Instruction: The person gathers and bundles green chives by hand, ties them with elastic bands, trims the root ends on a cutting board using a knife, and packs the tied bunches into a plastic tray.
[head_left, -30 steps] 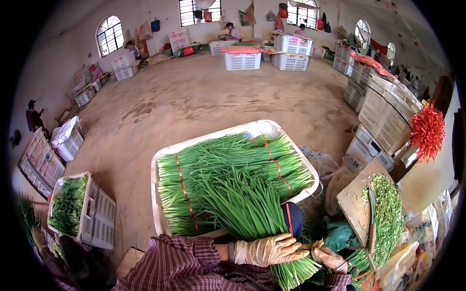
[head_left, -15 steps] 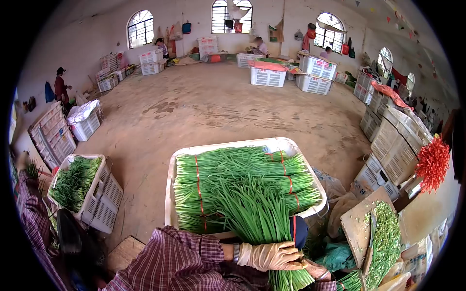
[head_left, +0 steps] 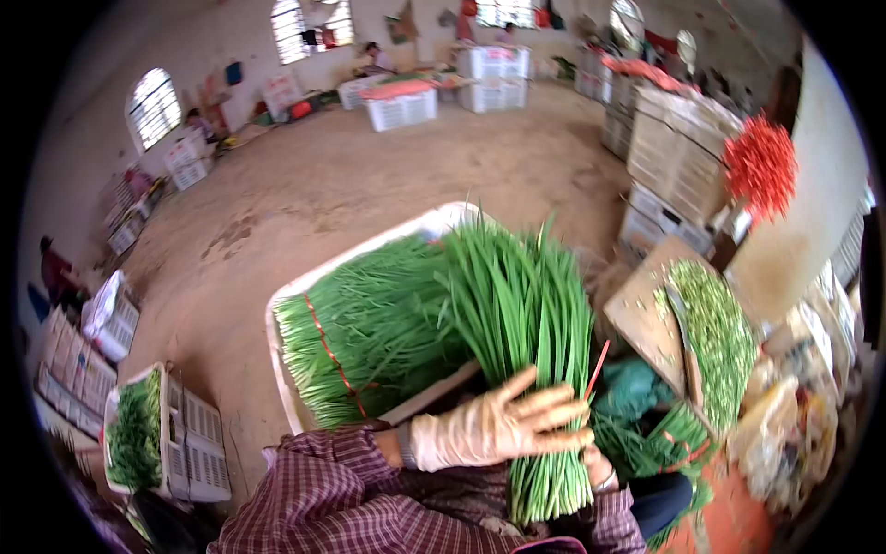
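Observation:
A thick bunch of garlic chives (head_left: 528, 314) stands before me, leaves pointing away and pale stems towards me. Across its stems lies my left hand (head_left: 503, 425) in a soiled pale glove, fingers spread and straight. At the bunch's right side, my right hand (head_left: 600, 466) grips it from beneath; most of those fingers are hidden. A red tie strip (head_left: 598, 369) sticks up on the right side of the stems. Beyond the bunch is a white crate (head_left: 288, 388) filled with more chives (head_left: 378, 319), bound with red strips.
To the right, a board (head_left: 637, 305) carries a knife (head_left: 683, 337) and chopped pale trimmings (head_left: 715, 342). Red strips (head_left: 760, 169) hang by stacked crates (head_left: 678, 157). At left stands a crate of greens (head_left: 198, 443). Several people work along the far walls.
My view has swung right. The bunch has turned more upright, its leaves now over the crate's right side. My left hand's fingers, earlier curled over the stems, have spread.

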